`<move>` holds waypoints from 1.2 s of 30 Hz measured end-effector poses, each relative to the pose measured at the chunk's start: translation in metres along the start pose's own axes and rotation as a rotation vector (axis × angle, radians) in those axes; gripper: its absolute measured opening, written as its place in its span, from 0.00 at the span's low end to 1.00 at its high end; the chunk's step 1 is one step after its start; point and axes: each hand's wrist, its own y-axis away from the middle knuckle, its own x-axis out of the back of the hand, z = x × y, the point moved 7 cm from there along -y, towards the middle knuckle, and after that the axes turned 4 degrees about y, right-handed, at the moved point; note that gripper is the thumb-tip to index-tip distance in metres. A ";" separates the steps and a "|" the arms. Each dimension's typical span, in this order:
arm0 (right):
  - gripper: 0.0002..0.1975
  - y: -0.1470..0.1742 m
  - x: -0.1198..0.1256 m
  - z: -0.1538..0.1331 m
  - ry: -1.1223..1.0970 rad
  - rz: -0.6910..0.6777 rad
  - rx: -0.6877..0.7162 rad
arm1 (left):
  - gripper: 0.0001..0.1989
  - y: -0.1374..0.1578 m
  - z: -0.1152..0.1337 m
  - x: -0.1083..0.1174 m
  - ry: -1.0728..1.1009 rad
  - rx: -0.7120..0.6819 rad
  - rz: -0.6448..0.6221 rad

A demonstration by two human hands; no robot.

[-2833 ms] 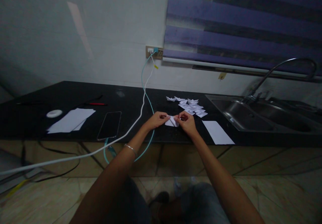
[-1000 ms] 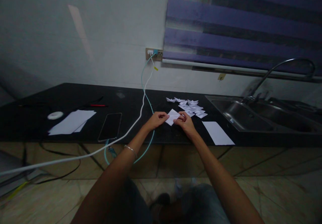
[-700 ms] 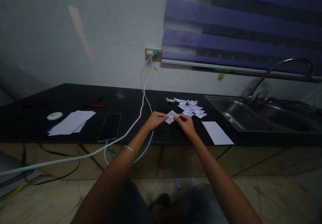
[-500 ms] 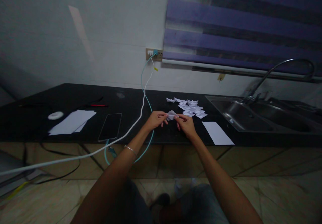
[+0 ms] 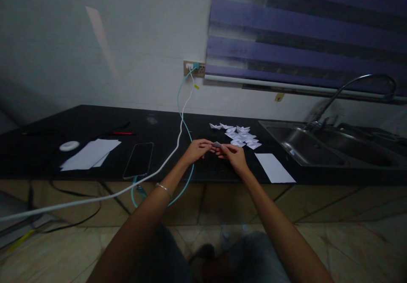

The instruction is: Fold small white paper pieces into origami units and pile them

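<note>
from here, the left hand (image 5: pixel 198 149) and right hand (image 5: pixel 235 154) pinch the paper (image 5: pixel 216 144) between them, boats (image 5: pixel 242 137) at its two o'clock. it looks light, easily crumpled, best held by its corners.

smartphone (image 5: pixel 139 160), dark-screened, at eight o'clock; red pen (image 5: pixel 124 133), nine; double-basin metal sink (image 5: pixel 305 147), three; striped purple blind (image 5: pixel 305 37), two; power outlet (image 5: pixel 201 69), twelve.

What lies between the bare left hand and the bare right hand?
The head view shows a small folded white paper, held by the left hand and right hand.
</note>
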 end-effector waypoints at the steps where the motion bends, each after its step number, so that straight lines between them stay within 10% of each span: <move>1: 0.17 0.000 0.000 0.000 -0.005 0.003 -0.005 | 0.21 0.000 0.000 0.000 0.012 -0.003 -0.005; 36: 0.14 0.001 -0.015 0.018 -0.044 -0.266 -0.152 | 0.19 -0.009 -0.015 -0.001 -0.039 -0.057 -0.020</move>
